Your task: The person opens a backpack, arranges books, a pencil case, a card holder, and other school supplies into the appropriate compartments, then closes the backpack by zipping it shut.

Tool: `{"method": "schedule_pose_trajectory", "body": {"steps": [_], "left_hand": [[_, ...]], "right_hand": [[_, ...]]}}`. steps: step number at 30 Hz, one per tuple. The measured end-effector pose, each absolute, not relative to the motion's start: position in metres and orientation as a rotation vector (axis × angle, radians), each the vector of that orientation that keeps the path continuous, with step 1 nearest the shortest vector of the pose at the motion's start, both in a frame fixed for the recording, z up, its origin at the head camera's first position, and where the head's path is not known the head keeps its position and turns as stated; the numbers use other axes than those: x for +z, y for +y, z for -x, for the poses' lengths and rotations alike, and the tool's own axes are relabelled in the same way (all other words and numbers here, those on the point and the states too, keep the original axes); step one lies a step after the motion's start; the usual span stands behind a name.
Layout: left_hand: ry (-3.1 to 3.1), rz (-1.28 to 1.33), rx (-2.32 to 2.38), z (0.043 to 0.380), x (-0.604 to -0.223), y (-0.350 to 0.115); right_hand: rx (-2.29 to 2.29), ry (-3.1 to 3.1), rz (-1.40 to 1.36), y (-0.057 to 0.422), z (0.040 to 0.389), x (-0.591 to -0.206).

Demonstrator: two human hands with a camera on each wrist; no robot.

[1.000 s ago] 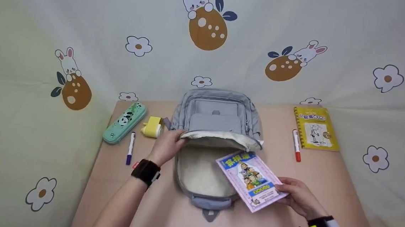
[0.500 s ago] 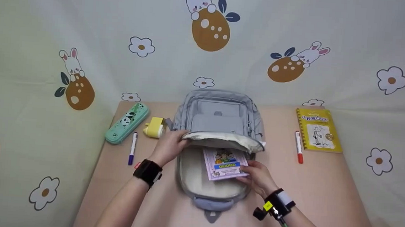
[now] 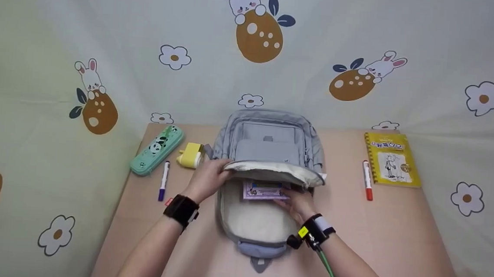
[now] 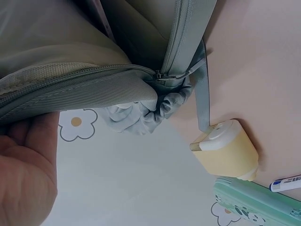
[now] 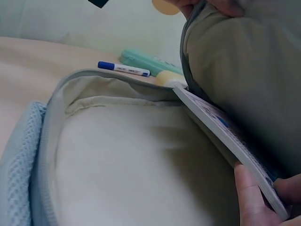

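Observation:
A grey-blue backpack (image 3: 268,151) lies on the table with its main compartment unzipped and the cream lining showing. My left hand (image 3: 209,177) grips the edge of the raised front flap at its left side; in the left wrist view the fingers (image 4: 40,136) curl under the zipped edge. My right hand (image 3: 301,203) pinches a pink picture book (image 3: 262,192) between thumb and fingers, inside the compartment. The book's upper part is hidden under the flap. In the right wrist view the book (image 5: 230,141) stands tilted, its edge towards the camera.
Left of the backpack are a green panda pencil case (image 3: 157,149), a blue-capped marker (image 3: 164,180) and a yellow-and-white object (image 3: 190,155) of unclear kind. To the right lie a red-capped marker (image 3: 367,180) and a yellow spiral-bound book (image 3: 392,159). A printed cloth hangs behind.
My right hand has carried the pink book leftward and up into the backpack's compartment, so the flap now covers most of it. The left hand keeps its grip on the flap.

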State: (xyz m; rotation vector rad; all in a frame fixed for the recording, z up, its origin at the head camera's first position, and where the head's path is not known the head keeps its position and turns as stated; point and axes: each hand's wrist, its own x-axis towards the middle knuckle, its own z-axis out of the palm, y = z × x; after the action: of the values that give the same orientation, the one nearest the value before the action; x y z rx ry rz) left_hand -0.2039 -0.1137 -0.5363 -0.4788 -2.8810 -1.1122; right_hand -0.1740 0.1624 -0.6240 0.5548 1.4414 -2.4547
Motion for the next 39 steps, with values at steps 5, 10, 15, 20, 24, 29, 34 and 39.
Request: {"method": "schedule_pose_trajectory", "body": {"steps": [5,10,15,20,24,29,34,39], "left_hand": [[-2.878,0.502,-1.118,0.204,-0.536,-0.114],[-2.882,0.521,-1.104,0.205,-0.537,-0.115],[-2.883,0.513,-1.112,0.204,-0.538,-0.115],[-2.885,0.505,-1.115,0.205,-0.539,-0.114],[-2.893,0.492,-1.121,0.205,-0.539,-0.114],[-2.901,0.489,-1.116,0.205,-0.538,-0.113],[-2.908,0.486,-1.125,0.205,-0.539,-0.113],[-2.899,0.494,-1.137,0.205,-0.540,-0.115]], "right_hand": [[-2.498,1.436,-0.633,0.159,0.184,-0.630],[-2.477,1.474,-0.672,0.158,0.189,-0.636],[-2.459,1.456,-0.572,0.158,0.186,-0.632],[-2.422,1.476,-0.427,0.163,0.177,-0.623],[-2.412,1.462,-0.338,0.172,0.169,-0.619],[-2.336,1.535,-0.317,0.190,0.160,-0.612],[-2.118,1.820,-0.286,0.218,0.146,-0.605],[-2.051,1.958,-0.314,0.254,0.139,-0.601]]}}
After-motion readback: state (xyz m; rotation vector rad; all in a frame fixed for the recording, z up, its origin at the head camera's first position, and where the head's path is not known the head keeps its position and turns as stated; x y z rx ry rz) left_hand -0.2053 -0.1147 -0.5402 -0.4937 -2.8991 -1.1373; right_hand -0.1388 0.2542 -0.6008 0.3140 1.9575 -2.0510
